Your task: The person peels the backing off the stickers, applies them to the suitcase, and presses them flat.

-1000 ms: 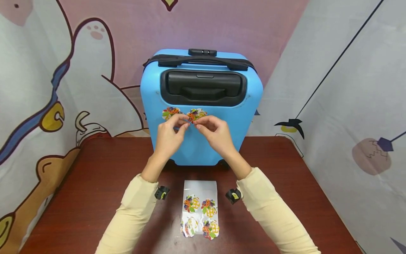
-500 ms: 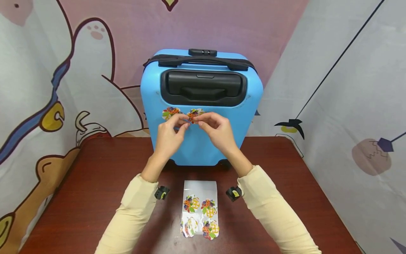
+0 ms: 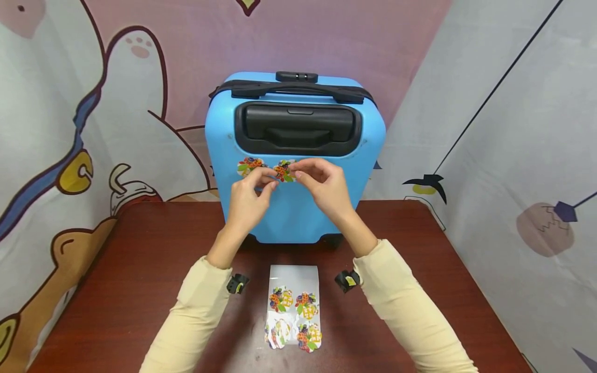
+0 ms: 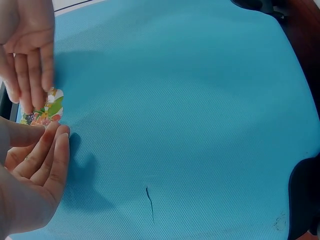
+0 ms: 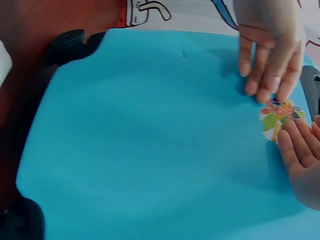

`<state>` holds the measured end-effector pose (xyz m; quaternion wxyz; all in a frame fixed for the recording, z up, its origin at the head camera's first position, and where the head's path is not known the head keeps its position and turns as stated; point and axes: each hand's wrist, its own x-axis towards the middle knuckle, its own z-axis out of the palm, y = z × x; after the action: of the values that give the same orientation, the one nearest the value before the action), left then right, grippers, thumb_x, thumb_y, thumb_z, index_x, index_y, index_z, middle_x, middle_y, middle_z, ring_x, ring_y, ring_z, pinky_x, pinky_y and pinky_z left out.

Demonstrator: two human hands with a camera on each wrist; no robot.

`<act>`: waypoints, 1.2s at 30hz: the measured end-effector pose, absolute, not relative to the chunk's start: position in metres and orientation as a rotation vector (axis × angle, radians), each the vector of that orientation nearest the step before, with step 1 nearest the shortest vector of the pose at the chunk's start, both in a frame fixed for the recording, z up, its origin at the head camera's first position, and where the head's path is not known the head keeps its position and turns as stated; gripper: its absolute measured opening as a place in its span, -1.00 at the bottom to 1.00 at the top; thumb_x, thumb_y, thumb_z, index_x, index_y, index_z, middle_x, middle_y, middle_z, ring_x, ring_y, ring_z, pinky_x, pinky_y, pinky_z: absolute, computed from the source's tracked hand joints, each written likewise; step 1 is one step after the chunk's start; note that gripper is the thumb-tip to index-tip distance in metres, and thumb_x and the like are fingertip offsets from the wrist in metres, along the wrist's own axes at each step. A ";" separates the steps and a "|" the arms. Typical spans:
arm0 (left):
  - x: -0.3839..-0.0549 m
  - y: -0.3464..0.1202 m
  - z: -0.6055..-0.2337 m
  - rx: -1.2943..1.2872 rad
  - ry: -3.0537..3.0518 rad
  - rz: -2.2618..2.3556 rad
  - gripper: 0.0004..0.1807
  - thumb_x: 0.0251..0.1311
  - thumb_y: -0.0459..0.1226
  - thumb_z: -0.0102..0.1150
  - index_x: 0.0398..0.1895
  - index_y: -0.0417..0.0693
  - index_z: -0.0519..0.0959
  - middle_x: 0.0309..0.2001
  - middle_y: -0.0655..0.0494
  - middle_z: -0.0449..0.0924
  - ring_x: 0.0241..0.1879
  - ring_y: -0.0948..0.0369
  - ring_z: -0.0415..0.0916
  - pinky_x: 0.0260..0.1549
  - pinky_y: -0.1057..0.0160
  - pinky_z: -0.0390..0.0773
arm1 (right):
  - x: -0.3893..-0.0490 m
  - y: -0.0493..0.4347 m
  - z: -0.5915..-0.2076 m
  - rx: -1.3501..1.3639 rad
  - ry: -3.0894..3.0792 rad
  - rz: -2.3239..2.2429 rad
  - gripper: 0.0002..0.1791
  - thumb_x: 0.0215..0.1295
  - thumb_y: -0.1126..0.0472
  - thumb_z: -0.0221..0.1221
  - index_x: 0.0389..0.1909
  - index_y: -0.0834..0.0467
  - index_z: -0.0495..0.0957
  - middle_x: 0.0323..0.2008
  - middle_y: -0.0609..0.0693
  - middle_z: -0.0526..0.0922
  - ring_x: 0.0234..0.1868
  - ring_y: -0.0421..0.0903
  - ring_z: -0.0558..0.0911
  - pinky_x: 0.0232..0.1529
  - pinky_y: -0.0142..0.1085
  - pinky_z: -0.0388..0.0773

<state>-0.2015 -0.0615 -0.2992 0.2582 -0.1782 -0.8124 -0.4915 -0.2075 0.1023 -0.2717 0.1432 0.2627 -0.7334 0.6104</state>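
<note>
A fruit-print sticker [image 3: 283,171] lies against the front of the blue suitcase [image 3: 298,217], below its black handle recess. My left hand [image 3: 249,203] touches this sticker's left edge with its fingertips. On the other side, my right hand [image 3: 330,189] has its fingertips over the right part, hiding some of it. In the right wrist view, the fingers of both hands look fairly straight around the sticker [image 5: 270,121]. A similar sticker [image 3: 249,165] sits to the left on the suitcase, partly behind the left fingers.
A white backing sheet [image 3: 294,274] with several fruit stickers lies on the dark red table [image 3: 154,269], between the forearms. The suitcase stands upright at the table's back, before a patterned cloth backdrop [image 3: 326,36]. Each wrist carries a small black camera.
My right hand has slid right and slightly up across the sticker, baring more of its left and middle part. My left hand stays at its left edge.
</note>
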 end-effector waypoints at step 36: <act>-0.194 -0.063 -0.324 -0.450 -2.262 -1.335 -0.87 0.12 -0.41 0.17 -0.25 -0.26 0.58 -0.40 -0.05 0.62 -0.35 0.09 0.56 -0.41 0.15 0.54 | -0.198 0.121 -0.310 0.545 -2.346 1.806 -0.82 0.23 0.38 0.12 -0.19 0.40 0.53 -0.28 0.24 0.62 -0.28 0.06 0.63 -0.25 -0.22 0.56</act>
<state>-0.1942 -0.0625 -0.3237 0.2361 -0.1642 -0.8248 -0.4868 -0.1980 0.1208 -0.3100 0.0654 0.1805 -0.7777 0.5986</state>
